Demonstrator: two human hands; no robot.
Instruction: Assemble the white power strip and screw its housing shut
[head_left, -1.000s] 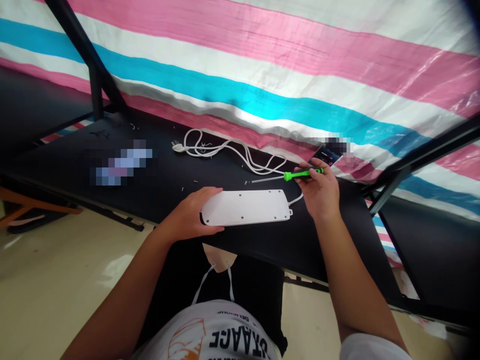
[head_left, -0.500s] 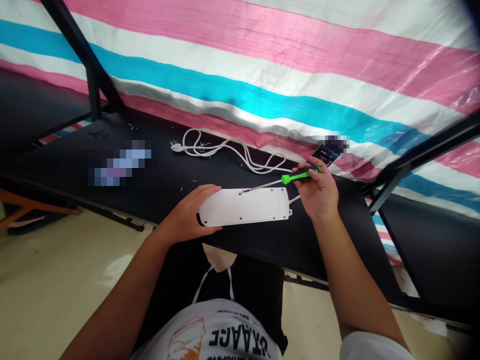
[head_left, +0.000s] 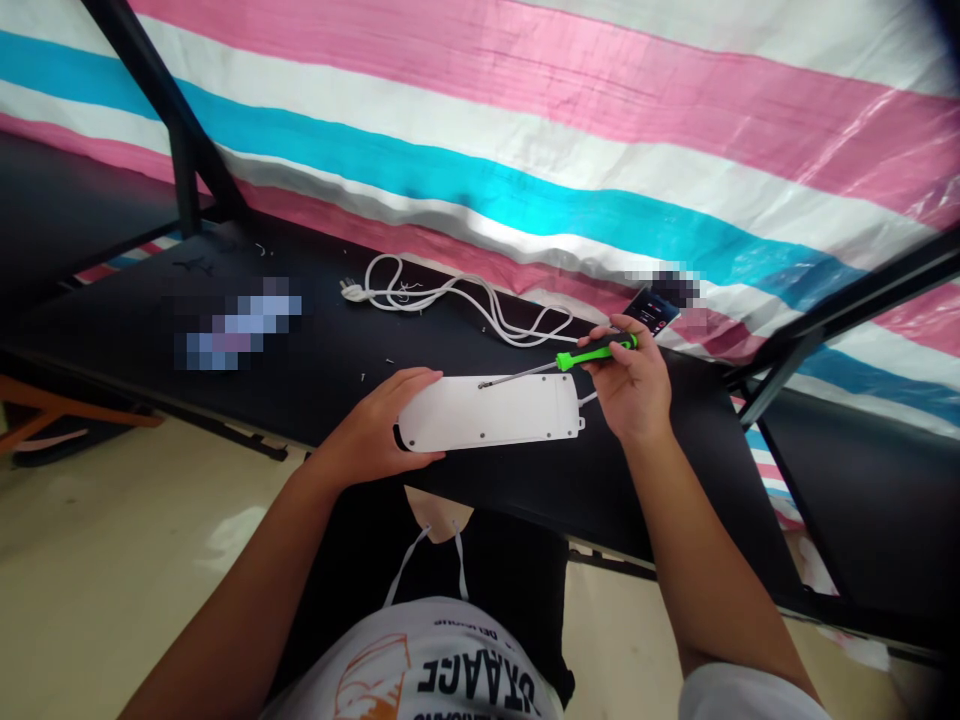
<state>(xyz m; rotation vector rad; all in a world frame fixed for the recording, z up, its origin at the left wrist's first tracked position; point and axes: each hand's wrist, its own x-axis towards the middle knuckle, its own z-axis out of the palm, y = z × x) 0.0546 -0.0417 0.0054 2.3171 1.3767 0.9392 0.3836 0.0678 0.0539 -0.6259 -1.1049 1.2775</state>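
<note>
A white power strip [head_left: 495,412] lies underside up on the black table, with dark screws or screw holes along its edges. My left hand [head_left: 379,425] is wrapped round its left end, thumb on the near side and fingers on the far side. In my right hand [head_left: 634,385] is a green and black screwdriver [head_left: 596,352], held at a low slant. Its tip is at the screw position near the middle of the strip's far edge; I cannot tell whether a screw sits on it. A white cord [head_left: 480,290] leaves the strip's right end and lies looped behind it.
The plug [head_left: 352,290] rests at the cord's left end. Small screws [head_left: 389,361] and white scraps [head_left: 260,249] are scattered on the table [head_left: 322,345]. A blurred item [head_left: 240,325] lies left, a phone [head_left: 651,308] right. Striped sheeting [head_left: 480,150] hangs behind.
My right hand has moved slightly left with the screwdriver, and its tip has shifted left to the hole at the strip's far edge. The left hand and the strip stay in place.
</note>
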